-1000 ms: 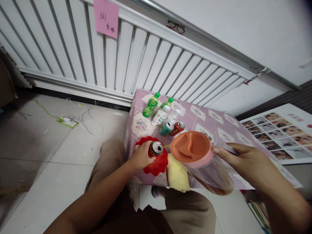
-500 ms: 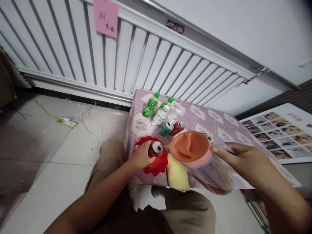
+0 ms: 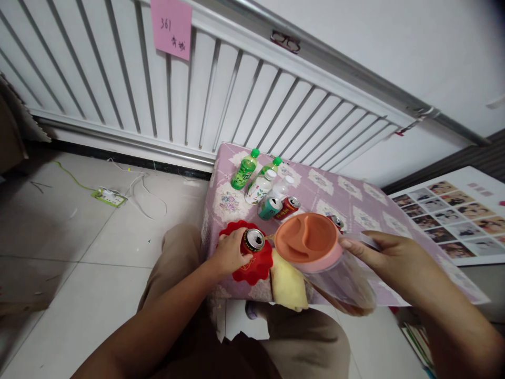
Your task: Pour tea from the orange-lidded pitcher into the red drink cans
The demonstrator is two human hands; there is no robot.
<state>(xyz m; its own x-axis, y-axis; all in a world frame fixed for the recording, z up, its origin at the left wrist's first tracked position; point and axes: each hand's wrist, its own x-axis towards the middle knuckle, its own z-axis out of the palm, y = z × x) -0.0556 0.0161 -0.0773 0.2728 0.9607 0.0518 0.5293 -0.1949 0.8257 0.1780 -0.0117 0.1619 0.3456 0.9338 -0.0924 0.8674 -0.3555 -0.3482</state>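
Observation:
My left hand (image 3: 232, 252) is wrapped round an opened drink can (image 3: 253, 241), dark red with a silver top, over a red scalloped tray (image 3: 252, 271). In my right hand (image 3: 382, 252) is the handle of a clear plastic pitcher (image 3: 351, 281) with an orange lid (image 3: 307, 238). The pitcher is tilted with its lid toward the can, and brown liquid lies along its lower side. A thin brownish streak shows between the lid and the can's top. Beside the tray, a folded yellow cloth (image 3: 289, 284) hangs over the table's edge.
Behind the can stand green-capped bottles (image 3: 244, 169), a white bottle (image 3: 261, 187), a teal can (image 3: 270, 208) and a red can (image 3: 288, 208). Another can (image 3: 337, 222) is partly hidden behind the pitcher. A radiator (image 3: 169, 100) backs the flowered table (image 3: 231, 202). A power strip (image 3: 108, 197) lies on the floor.
Almost nothing differs. Both hands, the can and the tilted pitcher keep nearly the same places; the can behind the pitcher shows slightly more.

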